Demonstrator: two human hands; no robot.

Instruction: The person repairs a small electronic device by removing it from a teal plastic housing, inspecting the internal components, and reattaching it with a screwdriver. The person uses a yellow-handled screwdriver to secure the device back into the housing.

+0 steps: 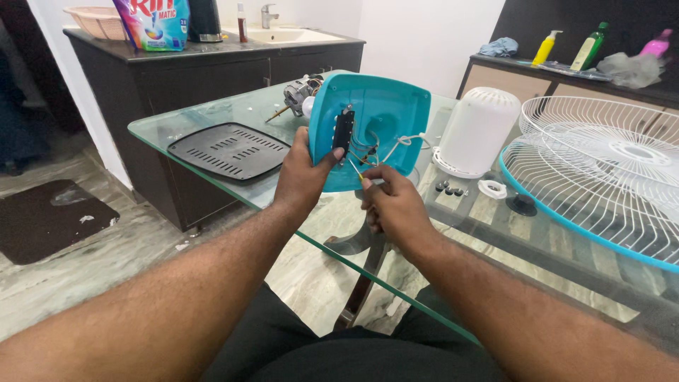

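The right hand [397, 205], closed around a thin tool whose tip is barely visible, works at loose wires [368, 150]. At its ten o'clock, the left hand [303, 177] grips the tilted turquoise fan base [382, 113] above the glass table [212, 117]. A slip could tear wires. The motor [300, 92] behind is half hidden.
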